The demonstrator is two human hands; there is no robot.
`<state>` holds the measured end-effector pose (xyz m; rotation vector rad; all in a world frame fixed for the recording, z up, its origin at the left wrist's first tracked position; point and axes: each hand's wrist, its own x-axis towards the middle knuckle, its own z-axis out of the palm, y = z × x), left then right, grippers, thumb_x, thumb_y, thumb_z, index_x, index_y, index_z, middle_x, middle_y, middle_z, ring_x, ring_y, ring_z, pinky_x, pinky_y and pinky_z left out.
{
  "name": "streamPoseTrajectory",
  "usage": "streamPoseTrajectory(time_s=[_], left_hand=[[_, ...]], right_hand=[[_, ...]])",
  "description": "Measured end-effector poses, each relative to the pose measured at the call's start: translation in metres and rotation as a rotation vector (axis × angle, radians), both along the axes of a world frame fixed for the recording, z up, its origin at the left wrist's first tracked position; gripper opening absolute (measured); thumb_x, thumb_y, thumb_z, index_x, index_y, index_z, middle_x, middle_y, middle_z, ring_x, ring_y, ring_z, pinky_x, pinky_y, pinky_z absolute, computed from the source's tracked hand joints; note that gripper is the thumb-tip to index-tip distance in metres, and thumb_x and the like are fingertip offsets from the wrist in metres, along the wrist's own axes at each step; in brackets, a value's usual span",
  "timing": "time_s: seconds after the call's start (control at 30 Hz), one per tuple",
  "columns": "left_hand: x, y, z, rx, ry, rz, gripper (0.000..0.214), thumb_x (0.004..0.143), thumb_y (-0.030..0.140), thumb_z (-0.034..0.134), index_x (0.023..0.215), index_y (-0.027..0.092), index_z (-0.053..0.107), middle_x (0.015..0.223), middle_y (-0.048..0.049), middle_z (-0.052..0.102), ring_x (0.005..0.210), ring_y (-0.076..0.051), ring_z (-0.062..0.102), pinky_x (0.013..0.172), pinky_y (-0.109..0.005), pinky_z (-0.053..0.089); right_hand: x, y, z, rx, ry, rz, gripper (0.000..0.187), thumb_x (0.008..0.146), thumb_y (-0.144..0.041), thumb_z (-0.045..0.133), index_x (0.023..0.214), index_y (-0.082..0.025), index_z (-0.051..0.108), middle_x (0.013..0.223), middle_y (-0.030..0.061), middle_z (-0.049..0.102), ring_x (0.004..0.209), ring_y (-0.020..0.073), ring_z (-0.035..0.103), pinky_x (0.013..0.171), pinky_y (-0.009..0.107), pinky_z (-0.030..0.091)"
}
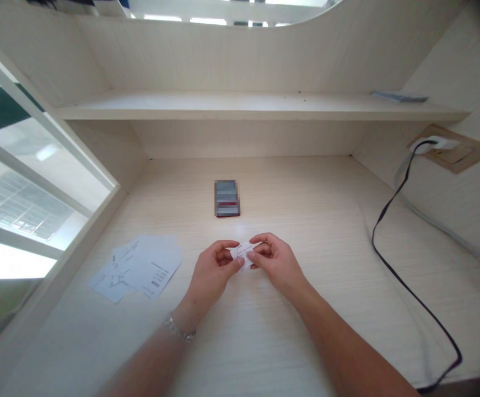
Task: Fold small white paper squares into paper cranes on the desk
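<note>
Two hands together near the middle of the pale wood-grain surface (318, 231), left hand (210, 273) and right hand (276, 263) both pinching a small white card (243, 255), loose printed sheets (140, 266) just to the left, a blurred dark pack (227, 198) farther ahead.

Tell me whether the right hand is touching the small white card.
Touching. The head view plainly shows the right hand pinching the right end of the small white card between its thumb and fingers.
</note>
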<state>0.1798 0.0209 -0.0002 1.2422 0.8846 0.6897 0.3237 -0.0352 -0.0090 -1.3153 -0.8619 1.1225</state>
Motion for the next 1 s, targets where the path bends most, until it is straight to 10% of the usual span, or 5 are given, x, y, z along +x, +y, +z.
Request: streamPoseTrajectory(time_s=[1.0], left_hand=[[-0.01, -0.001, 0.007, 0.575, 0.44, -0.124, 0.02, 0.081, 0.033, 0.049, 0.082, 0.019, 0.064, 0.081, -0.0037, 0.066, 0.072, -0.016, 0.058, 0.066, -0.026, 0.044]], right_hand=[[0.001, -0.005, 0.014, 0.078, -0.447, 0.078, 0.013, 0.078, -0.028, 0.057, 0.08, -0.019, 0.066, 0.075, 0.002, 0.065, 0.071, 0.0147, 0.057, 0.062, 0.026, 0.045]])
